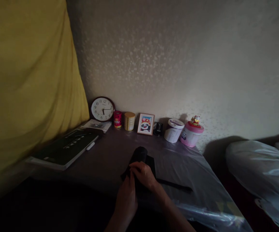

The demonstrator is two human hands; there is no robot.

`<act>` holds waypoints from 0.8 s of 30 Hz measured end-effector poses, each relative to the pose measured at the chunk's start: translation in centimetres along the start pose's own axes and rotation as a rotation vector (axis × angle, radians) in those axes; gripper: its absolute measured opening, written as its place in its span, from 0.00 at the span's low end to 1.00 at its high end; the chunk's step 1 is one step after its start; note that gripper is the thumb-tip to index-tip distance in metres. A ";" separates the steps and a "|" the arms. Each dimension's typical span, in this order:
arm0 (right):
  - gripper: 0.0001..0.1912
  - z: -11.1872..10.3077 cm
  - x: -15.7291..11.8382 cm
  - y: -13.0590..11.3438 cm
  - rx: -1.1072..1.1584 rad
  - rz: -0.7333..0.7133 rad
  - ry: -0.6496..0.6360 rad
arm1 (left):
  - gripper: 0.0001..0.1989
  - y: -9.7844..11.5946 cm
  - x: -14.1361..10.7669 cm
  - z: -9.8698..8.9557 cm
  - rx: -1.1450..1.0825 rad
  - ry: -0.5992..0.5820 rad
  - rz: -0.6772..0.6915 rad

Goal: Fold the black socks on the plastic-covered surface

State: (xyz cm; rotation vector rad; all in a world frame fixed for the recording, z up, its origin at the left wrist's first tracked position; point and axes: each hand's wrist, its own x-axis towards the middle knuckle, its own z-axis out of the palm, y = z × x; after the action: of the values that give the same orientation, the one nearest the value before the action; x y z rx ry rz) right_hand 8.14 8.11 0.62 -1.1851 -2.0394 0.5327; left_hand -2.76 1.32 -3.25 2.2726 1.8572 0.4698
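A black bundle that looks like rolled cloth lies near the front edge of the table, with a flat black flap at its right side. My right hand rests over it, fingers bent and pinched together at its near left part. From below, my left hand reaches up with its fingertips pressed to the same spot, meeting the right fingers. A narrow black strap stretches from the bundle to the right across the table. Dim light hides the exact kind of the black thing and its edges under my hands.
Along the wall stand a round clock, a red can, a yellow-lidded can, a panda picture frame, a small black object, a white tub and a pink-lidded tub. A dark green book lies left.
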 end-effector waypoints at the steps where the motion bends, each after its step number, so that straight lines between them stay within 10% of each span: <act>1: 0.11 0.0 -0.3 0.1 -0.017 -0.050 0.012 | 0.34 -0.1 0.0 0.1 0.001 -0.001 0.002; 13: 0.16 1.1 3.8 5.3 -0.238 -0.165 -0.015 | 0.35 -0.1 0.2 0.5 0.003 -0.038 -0.065; 24: 0.17 -2.6 5.3 9.2 -0.302 0.375 0.220 | 0.35 0.6 0.2 -0.9 0.010 -0.081 -0.068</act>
State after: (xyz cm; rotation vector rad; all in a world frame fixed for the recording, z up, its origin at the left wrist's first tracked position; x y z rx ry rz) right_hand 13.70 17.32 -1.66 -1.7444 -1.7567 0.2546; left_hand -2.51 1.36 -2.19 2.1920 1.8946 0.3534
